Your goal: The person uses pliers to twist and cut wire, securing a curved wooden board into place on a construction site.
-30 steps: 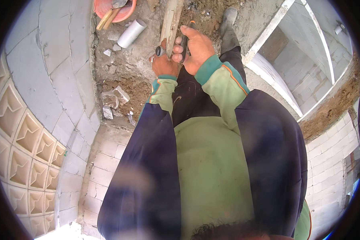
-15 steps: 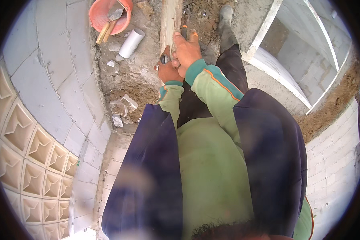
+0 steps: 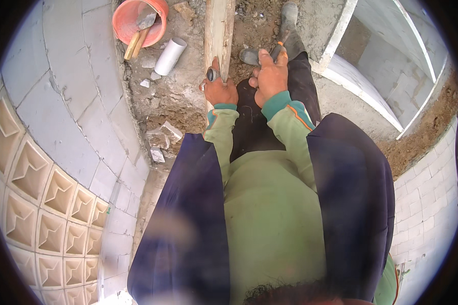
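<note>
A long pale wooden plank (image 3: 219, 30) runs away from me over the dirt. My left hand (image 3: 221, 91) grips its near end, with a small round grey metal piece (image 3: 211, 75) at the thumb, pressed to the plank's left edge. Just right of the plank, my right hand (image 3: 270, 79) is closed on a thin dark-handled tool with an orange mark (image 3: 280, 47) that points up and right. A dark rounded thing (image 3: 248, 55) lies beside that hand; what it is I cannot tell. My green sleeves and navy vest fill the lower middle.
An orange bucket (image 3: 140, 20) with a trowel stands at the top left, a short white pipe (image 3: 170, 56) beside it. Grey block wall (image 3: 71, 91) and patterned blocks (image 3: 40, 213) curve on the left. Broken block pieces (image 3: 163, 137) lie in dirt. A grey boot (image 3: 290, 18) and white concrete edge (image 3: 364, 96) are on the right.
My right hand has left the plank and moved right, now holding the thin tool. My left hand stays on the plank's end. The view has shifted slightly.
</note>
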A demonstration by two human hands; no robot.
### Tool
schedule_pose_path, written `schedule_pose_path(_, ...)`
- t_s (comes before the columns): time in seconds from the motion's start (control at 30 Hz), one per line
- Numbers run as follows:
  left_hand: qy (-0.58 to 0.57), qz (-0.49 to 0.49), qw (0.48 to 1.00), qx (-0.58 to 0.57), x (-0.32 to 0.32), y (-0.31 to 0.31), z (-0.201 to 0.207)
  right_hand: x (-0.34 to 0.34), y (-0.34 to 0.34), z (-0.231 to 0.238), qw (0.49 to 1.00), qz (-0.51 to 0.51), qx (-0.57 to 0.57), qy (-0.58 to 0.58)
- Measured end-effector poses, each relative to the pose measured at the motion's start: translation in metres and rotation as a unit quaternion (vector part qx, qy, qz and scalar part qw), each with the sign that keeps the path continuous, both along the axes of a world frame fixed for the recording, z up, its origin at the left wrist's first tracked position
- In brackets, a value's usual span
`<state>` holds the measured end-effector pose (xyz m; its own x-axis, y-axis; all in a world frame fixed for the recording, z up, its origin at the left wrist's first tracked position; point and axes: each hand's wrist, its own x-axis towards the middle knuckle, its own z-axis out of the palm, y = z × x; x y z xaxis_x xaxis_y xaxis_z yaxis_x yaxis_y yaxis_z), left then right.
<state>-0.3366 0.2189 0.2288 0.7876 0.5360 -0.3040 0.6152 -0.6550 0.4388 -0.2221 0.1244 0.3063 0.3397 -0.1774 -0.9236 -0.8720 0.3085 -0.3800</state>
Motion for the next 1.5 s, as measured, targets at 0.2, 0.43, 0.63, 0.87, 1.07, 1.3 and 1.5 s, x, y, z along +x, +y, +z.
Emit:
schedule_pose_path(0.2, 0.045, -0.026, 0.998, 0.042, -0.009, 0.004, -0.011, -0.009, 0.01, -0.005, 0.975, 0.01, -0.062, -0.212)
schedule_pose_path(0.43, -0.001, 0.001, 1.0, 0.008, -0.001, 0.016, 0.0, 0.009, 0.0, -0.011, 0.98, 0.093, -0.01, -0.174)
schedule_pose_path(0.63, -0.029, 0.004, 1.0, -0.004, -0.004, 0.033, 0.001, 0.0, 0.031, -0.01, 0.979, -0.065, -0.058, -0.186)
schedule_pose_path(0.87, -0.021, 0.002, 0.999, -0.043, -0.002, 0.041, 0.006, 0.011, 0.028, -0.006, 0.98, 0.068, 0.005, -0.188)
schedule_pose_path(1.07, -0.049, -0.013, 0.998, -0.024, -0.005, 0.032, 0.003, -0.02, 0.036, -0.049, 0.913, 0.219, -0.138, -0.316)
schedule_pose_path(1.3, -0.044, -0.006, 0.999, 0.019, -0.004, 0.043, 0.004, 0.006, 0.031, -0.009, 0.979, 0.036, -0.026, -0.201)
schedule_pose_path(1.5, 0.135, 0.004, 0.99, -0.039, -0.008, 0.034, -0.001, -0.013, 0.055, -0.014, 0.992, 0.064, 0.088, -0.068)
